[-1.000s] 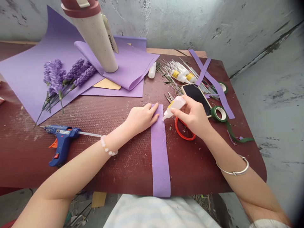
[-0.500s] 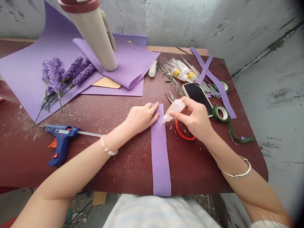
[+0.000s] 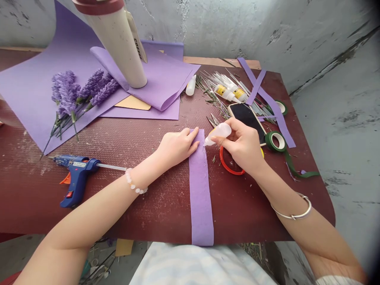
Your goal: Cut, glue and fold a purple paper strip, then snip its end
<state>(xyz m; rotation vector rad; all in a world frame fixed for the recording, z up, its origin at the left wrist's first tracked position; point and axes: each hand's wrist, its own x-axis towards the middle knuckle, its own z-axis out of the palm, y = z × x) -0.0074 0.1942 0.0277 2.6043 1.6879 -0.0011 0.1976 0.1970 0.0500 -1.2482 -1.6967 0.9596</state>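
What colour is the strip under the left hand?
The strip under the left hand is light purple, clearest in the head view.

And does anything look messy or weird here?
A few things. The thin stems lie in a messy heap beyond the phone. The tumbler stands right on the purple paper, an odd spot for it. The purple strip has a rough right edge; I can't tell whether that's glue or fraying.
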